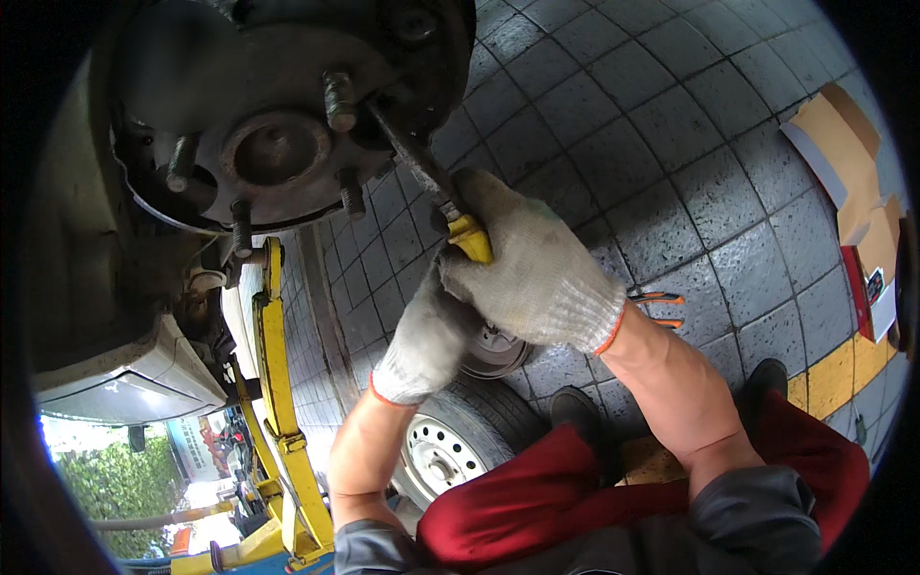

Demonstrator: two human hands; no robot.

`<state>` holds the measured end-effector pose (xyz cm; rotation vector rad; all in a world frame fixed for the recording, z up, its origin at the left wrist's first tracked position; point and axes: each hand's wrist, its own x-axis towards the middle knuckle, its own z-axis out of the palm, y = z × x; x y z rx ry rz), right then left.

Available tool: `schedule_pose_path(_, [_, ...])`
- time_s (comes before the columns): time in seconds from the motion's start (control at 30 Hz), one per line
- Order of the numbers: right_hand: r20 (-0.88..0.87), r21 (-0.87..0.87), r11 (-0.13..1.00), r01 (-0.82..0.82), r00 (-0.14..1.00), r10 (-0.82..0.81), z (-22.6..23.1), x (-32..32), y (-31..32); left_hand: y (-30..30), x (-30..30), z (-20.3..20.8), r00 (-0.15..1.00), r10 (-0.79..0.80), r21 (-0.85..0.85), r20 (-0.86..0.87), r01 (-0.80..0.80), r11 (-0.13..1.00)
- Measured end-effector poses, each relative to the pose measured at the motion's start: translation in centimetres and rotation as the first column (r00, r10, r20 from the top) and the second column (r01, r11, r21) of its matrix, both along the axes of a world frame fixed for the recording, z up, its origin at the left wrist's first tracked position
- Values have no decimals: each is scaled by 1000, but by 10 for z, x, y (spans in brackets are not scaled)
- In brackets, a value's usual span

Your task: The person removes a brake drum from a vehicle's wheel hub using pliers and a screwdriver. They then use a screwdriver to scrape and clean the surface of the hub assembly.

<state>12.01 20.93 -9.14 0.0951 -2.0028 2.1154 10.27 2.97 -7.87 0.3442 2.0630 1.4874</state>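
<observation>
My right hand (537, 259), in a pale knit work glove, is closed round the yellow handle of a screwdriver (420, 168). Its long dark metal shaft slants up to the left, and the tip meets the wheel hub assembly (196, 81) beside a threaded stud (338, 101). Close below, my left hand (426, 335), gloved the same way, presses against the right one with its fingers curled. What those fingers hold, if anything, is hidden. Several rusty studs stick out of the hub round a circular centre (276, 149).
A wheel with a tyre (470, 417) lies by my legs, with a round metal part (496, 353) beside it. Orange-handled pliers (661, 299) rest on the tiled floor. A yellow lift arm (278, 374) stands at left; an opened cardboard box (853, 182) is at far right.
</observation>
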Motion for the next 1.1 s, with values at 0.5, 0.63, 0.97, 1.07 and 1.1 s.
schedule_pose_path(0.5, [-246,491,851,186,967,-69,-19,-18,-4,38,5,8,969,43,-186,-244,-90,978])
schedule_pose_path(0.63, [-401,586,728,357,908,-122,-13,-18,5,38,5,-8,888,-60,-252,-456,-64,966])
schedule_pose_path(0.97, [175,407,740,-536,840,513,53,-23,71,68,17,-15,826,139,5,-547,-162,987])
schedule_pose_path(1.07, [3,739,609,-289,905,426,-7,-45,94,40,6,-25,580,-147,-276,-801,-141,951])
schedule_pose_path(1.1, [-105,880,456,-134,881,462,-32,-57,110,32,1,-29,541,-176,-297,-823,-143,944])
